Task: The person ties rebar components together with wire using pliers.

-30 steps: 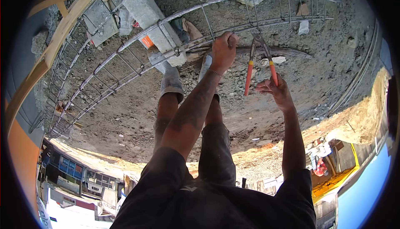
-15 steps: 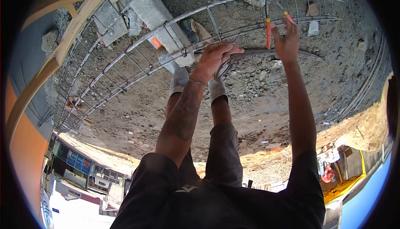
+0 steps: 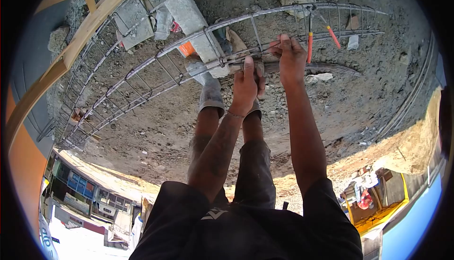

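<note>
Stony dirt ground (image 3: 156, 127) fills the middle of the frame, uneven enough that footing could give. Its broadest open stretch lies below the hands and toward the right edge. Across the upper half curves the steel rebar cage (image 3: 236, 20); its bars and crosspieces hem in upward reaches, and knuckles could scrape on them. At upper centre-left its bars cross over a concrete block (image 3: 189, 12); if that is a support, a hard tug might rock the cage. Pincers (image 3: 310, 42) hang at the cage's upper bar, handles spread, just right of the right hand (image 3: 292, 61); a sideways swing could knock them down. That hand has fingertips drawn together by the lower bar. Beside it at centre, the left hand (image 3: 246, 87) is curled, thumb up. I cannot tell what either grasps.
</note>
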Action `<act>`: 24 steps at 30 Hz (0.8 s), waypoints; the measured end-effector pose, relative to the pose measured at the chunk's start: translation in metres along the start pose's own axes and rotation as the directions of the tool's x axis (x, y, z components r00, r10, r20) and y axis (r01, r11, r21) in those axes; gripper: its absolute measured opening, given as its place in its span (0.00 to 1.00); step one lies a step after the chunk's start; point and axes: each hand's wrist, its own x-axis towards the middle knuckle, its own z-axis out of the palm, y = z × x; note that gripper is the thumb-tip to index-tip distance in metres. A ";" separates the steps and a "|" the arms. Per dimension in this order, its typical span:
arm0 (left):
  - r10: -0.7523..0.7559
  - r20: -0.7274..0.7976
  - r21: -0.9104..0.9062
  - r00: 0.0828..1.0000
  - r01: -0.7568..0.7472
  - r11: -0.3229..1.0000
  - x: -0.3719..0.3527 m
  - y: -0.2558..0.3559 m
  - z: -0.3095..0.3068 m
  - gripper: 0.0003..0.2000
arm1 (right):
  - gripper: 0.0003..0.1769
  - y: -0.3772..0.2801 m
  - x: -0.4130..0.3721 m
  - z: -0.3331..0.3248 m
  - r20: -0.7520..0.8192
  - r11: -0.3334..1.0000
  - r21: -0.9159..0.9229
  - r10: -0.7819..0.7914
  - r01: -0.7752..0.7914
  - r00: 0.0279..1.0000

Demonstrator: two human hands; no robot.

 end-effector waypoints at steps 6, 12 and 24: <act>-0.312 0.271 0.434 0.910 0.174 0.884 0.008 -0.001 0.004 0.27 | 0.15 -0.014 0.013 0.011 0.018 0.988 -0.140 -0.067 0.069 0.998; -0.357 0.183 0.677 0.916 0.146 0.721 0.027 -0.014 -0.004 0.14 | 0.12 0.031 0.012 -0.016 0.004 0.948 -0.296 0.125 -0.118 0.992; 0.206 0.428 0.881 0.880 -0.457 0.122 0.184 0.066 0.023 0.23 | 0.12 0.042 0.059 0.012 0.267 0.380 -0.859 -0.238 0.343 0.934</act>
